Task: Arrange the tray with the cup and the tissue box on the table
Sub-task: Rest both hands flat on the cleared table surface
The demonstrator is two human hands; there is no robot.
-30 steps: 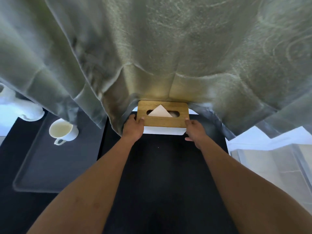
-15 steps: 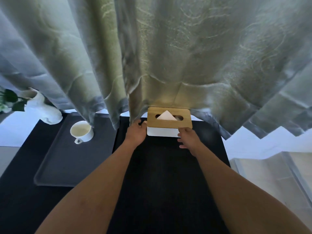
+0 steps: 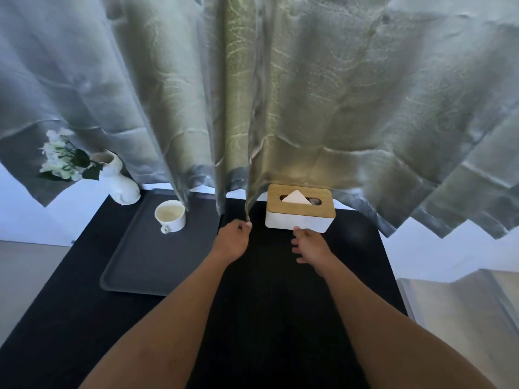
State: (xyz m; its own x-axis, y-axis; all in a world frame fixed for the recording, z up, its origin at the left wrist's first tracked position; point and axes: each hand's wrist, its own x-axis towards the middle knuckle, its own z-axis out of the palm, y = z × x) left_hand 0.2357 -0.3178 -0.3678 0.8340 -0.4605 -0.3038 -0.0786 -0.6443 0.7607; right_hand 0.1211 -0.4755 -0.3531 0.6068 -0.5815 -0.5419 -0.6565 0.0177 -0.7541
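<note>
Hands off tissue box (image 3: pixel 300 211) | left hand (image 3: pixel 232 239) curled, right hand (image 3: pixel 309 244) fingers spread | black table (image 3: pixel 269 318)

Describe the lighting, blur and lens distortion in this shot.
Head view: daylight glows through the grey-green curtain, brightest at centre; the black table is dark and detail-poor; the wide angle stretches the forearms at the frame bottom; the wooden-lidded white tissue box is sharp.

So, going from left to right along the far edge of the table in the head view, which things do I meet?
White vase with flowers → white cup on the grey tray → tissue box with wooden lid.
</note>
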